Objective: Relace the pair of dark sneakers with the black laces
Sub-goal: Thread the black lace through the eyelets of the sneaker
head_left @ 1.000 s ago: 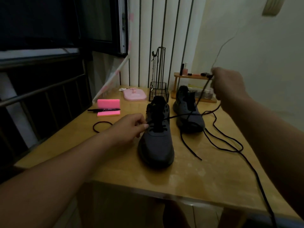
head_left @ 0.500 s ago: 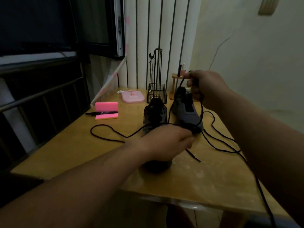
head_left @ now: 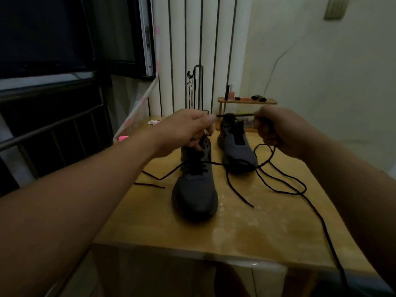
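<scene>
Both hands are now raised side by side above the 2 dark sneakers, with a short stretch of black lace [head_left: 235, 115] pulled level and taut between them. The left hand [head_left: 188, 129] pinches one end of that stretch between thumb and forefinger; 0.5 s ago it was low over the front of the near sneaker [head_left: 195, 189], and it has since lifted to the height of the other hand. The right hand [head_left: 276, 129] has its fingers curled round the lace, much as before, but it has dropped a little and moved outward. The near sneaker stands on the worktop [head_left: 257, 232] with its toe toward the camera and lace crossed through its lower eyelets. The far sneaker [head_left: 237, 151] stands just behind and to its right. A loose lace [head_left: 278, 185] lies in curves on the worktop to the right, one strand running off the front edge. The wide loop that lay on the left has shrunk to 2 short strands beside the near sneaker. A wooden shelf [head_left: 246, 101] stands at the back, and a pink block [head_left: 123, 138] shows partly behind the left forearm.
</scene>
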{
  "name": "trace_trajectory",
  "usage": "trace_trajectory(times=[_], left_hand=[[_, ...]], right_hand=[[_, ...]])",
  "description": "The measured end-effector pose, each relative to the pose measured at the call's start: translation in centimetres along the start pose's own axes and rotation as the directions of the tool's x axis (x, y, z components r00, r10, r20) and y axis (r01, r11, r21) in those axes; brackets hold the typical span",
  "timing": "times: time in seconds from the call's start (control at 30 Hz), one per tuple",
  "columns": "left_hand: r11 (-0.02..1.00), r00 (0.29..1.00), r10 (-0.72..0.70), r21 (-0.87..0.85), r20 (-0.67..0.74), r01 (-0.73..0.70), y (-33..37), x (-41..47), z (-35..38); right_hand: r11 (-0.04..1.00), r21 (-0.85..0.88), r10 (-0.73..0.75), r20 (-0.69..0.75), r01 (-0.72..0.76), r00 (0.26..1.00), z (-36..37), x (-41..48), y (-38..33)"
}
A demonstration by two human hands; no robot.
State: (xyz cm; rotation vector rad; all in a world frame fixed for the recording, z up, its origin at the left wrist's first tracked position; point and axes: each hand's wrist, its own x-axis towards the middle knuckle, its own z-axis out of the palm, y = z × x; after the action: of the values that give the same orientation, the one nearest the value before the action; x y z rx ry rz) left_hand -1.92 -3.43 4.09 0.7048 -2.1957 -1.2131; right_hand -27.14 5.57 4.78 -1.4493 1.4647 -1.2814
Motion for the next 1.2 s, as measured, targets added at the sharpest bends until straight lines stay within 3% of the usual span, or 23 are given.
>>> trace_trajectory(times=[0.13, 0.2, 0.23, 0.3, 0.4, 0.47, 0.57, 0.67, 0.8, 0.9, 0.97, 1.07, 1.2], left_hand=[[0.992, 0.993, -0.088, 0.080, -0.079, 0.094, -2.1, -0.4, -1.7], [0.973, 0.993, -0.077, 0.209, -0.094, 0.095, -2.5, -0.7, -1.3], [0.956, 0.995, -0.066, 0.279, -0.079, 0.086, -2.4, -0.8, -0.8], [0.932, 0.998, -0.046, 0.359, -0.036, 0.056, -1.8, -0.6, 0.6], [0.938, 0.999, -0.035, 0.344, -0.011, 0.037, -0.8, -0.2, 1.9], [0.942, 0.999, -0.037, 0.334, -0.025, 0.043, -0.8, -0.3, 1.4], [0.941, 0.996, -0.043, 0.332, -0.082, 0.068, -1.5, -1.1, 0.0], [0.913, 0.995, -0.048, 0.400, -0.083, 0.077, -1.8, -1.4, -0.1], [0.924, 1.000, -0.020, 0.382, -0.023, 0.028, -1.6, -0.5, 1.2], [0.935, 0.983, 0.050, 0.355, -0.176, 0.016, -2.8, -0.2, 1.6], [0.903, 0.971, 0.071, 0.429, -0.226, 0.034, -4.6, -0.3, 1.7], [0.810, 0.989, 0.052, 0.585, -0.140, 0.040, -6.6, -0.7, 2.0], [0.798, 0.992, 0.031, 0.601, -0.120, 0.048, -6.3, -0.6, 2.2]], right_hand=[[0.915, -0.310, 0.284, 0.039, -0.258, 0.958, -1.5, -1.6, 3.9], [0.834, -0.495, 0.316, 0.064, -0.245, 0.946, -0.3, -1.7, 4.3], [0.807, -0.563, 0.248, 0.051, -0.177, 0.968, 0.8, -1.5, 4.1], [0.838, -0.545, 0.054, 0.072, -0.006, 0.996, 3.5, -0.9, 2.5], [0.881, -0.449, -0.056, 0.215, 0.149, 0.975, 7.1, -0.4, 0.8], [0.856, -0.470, -0.148, 0.173, 0.214, 0.974, 7.7, -0.3, 1.0], [0.872, -0.472, -0.104, 0.071, 0.125, 0.992, 6.3, -0.7, 2.0], [0.883, -0.462, -0.045, 0.084, 0.079, 0.995, 6.1, -1.0, 2.8], [0.848, -0.477, -0.243, 0.039, 0.232, 0.969, 7.8, -0.5, 2.5], [0.867, -0.444, -0.266, -0.033, 0.225, 0.963, 7.5, -0.1, 3.4], [0.887, -0.429, -0.226, -0.081, 0.171, 0.971, 7.2, 0.2, 4.8], [0.913, -0.391, -0.163, -0.079, 0.120, 0.983, 7.7, 0.6, 6.8], [0.920, -0.366, -0.165, -0.039, 0.140, 0.986, 9.2, 1.1, 9.2]])
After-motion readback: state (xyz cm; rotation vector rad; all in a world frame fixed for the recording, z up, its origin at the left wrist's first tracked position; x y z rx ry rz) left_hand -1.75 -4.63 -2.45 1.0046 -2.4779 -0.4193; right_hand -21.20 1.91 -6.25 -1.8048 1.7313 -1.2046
